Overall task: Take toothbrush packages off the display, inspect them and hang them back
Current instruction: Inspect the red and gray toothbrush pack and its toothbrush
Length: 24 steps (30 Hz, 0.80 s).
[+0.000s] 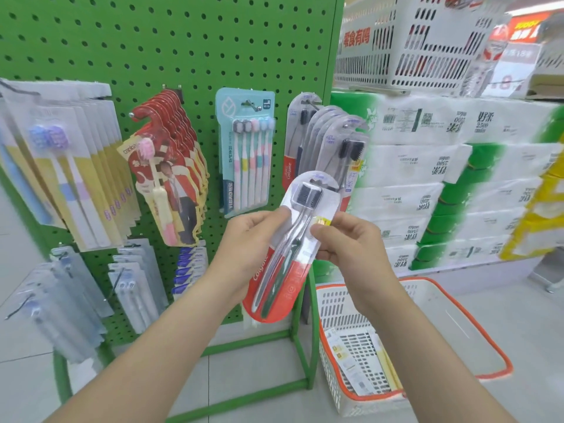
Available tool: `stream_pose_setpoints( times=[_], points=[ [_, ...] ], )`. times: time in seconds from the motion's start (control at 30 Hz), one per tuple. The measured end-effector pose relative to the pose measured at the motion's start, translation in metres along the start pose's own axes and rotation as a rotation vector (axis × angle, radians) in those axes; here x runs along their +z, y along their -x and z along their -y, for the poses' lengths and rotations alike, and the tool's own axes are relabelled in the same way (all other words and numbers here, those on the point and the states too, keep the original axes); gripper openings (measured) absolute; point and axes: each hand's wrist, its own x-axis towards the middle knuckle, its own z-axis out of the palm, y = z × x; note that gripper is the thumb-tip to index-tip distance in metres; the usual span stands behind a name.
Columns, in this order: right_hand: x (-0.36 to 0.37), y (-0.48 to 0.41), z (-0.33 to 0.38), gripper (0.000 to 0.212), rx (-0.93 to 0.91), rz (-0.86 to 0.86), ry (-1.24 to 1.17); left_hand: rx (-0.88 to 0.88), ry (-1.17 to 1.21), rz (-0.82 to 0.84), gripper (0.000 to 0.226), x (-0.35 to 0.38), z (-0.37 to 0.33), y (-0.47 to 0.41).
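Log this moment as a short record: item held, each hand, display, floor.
item: Colgate toothbrush package, off its hook, tilted
left hand: grips its left edge
right hand: pinches its right edge
display: green pegboard, matching Colgate packs hanging at right
floor: white basket with orange rim

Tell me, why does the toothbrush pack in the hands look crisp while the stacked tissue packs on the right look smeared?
Head view: the Colgate package near the centre is sharp; the tissue packs at right and the grey packs at lower left are smeared, likely wide-angle edge blur or head motion; the green pegboard has a leaning right edge; lighting is even, without hard shadows.
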Motion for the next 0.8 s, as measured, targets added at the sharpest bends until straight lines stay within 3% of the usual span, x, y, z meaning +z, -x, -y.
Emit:
stream_pose_setpoints(
  times=[0.1, 0.2, 0.4, 0.8],
  points=[
    [-0.007, -0.001, -0.001, 0.033, 0.055, 0.035, 0.001, -0.09, -0.031, 0.1, 0.037, -0.005, -0.001, -0.002],
    [-0.01, 0.0, -0.001, 0.029, 0.108, 0.072, -0.021, -0.119, -0.132, 0.154, 0.04, -0.009, -0.001, -0.005],
    [-0.012, 0.004, 0.005, 0.028, 0.146, -0.107, -0.051, -0.207, -0.162, 0.198, 0.035, -0.007, -0.004, -0.004],
    [-0.02, 0.009, 0.017, 0.039, 0.125, -0.223, -0.058, -0.199, -0.153, 0.246, 0.016, -0.001, -0.003, -0.006]
  ],
)
